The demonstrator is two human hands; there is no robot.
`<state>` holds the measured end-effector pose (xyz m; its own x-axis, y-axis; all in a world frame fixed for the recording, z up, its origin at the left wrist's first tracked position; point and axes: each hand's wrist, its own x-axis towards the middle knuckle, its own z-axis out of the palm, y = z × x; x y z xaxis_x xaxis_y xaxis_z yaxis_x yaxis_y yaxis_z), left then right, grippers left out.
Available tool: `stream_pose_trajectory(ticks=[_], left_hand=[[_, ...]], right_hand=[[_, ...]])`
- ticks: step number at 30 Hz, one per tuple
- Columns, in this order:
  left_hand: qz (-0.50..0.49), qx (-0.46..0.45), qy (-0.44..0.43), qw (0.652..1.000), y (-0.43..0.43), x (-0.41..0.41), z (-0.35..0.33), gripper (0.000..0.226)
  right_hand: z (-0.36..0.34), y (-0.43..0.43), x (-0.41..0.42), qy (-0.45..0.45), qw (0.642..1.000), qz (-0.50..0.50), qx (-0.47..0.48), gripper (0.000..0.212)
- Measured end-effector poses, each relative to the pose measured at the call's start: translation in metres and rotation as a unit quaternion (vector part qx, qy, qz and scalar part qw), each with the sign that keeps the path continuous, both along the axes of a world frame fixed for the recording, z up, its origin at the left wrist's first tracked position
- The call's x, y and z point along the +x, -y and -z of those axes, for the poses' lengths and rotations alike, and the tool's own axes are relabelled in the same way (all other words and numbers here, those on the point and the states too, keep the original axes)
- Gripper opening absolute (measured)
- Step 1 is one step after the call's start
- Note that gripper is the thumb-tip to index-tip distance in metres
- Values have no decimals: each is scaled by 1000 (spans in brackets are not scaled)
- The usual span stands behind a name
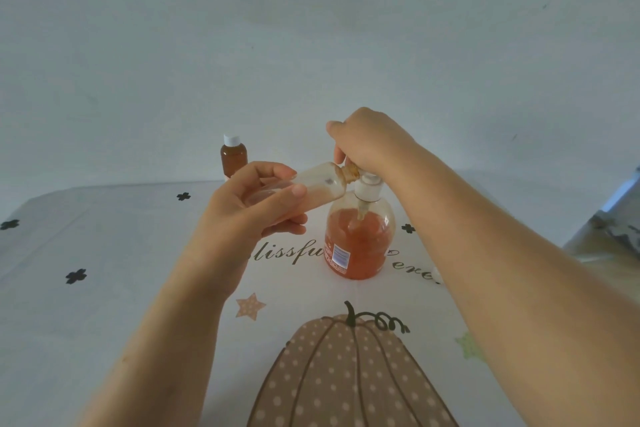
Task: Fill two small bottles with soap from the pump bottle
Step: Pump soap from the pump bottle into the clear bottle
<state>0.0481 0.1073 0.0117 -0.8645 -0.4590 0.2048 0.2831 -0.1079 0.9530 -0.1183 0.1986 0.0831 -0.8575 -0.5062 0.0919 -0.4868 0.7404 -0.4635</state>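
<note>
the small clear bottle [322, 184] is held off the counter [104, 288], lying nearly on its side just up and left of the pump bottle [358, 243], with its soap-smeared neck brought right against the spout side of the pump head [370, 185]. it looks almost empty, only a film on its walls, so it should be light and, being thin plastic, likely to give if squeezed. soap around the neck will make that end slippery, so the dry middle and base of the body are the places to take it. the left hand [256, 204] does that: its grip is clamped round the body, thumb across the near side and fingers curled underneath, leaving the neck free. the pump bottle stands upright on the counter, roughly two thirds full of orange soap. that weight should steady it under a push, though a sideways press could tip it. the right hand [370, 142] sits on top of it, its grip folded down over the pump head with fingers curled round the front, by the small bottle's mouth. whether the head is pressed down i cannot tell. well behind and left of the pump bottle, at the counter's far edge, a capped small bottle [234, 156] stands upright, brown to the shoulder and so apparently filled. in front of the pump bottle the cloth shows a printed pumpkin [346, 374], and to its right a small white object [437, 277] peeks out beside the right forearm.
</note>
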Motion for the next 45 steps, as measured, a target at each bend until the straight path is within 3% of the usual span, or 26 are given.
stream_pose_trajectory(ticks=[45], left_hand=[[21, 18, 12, 1000, 4, -2, 2, 28]], right_hand=[[4, 3, 0, 20, 1000, 13, 5, 41]])
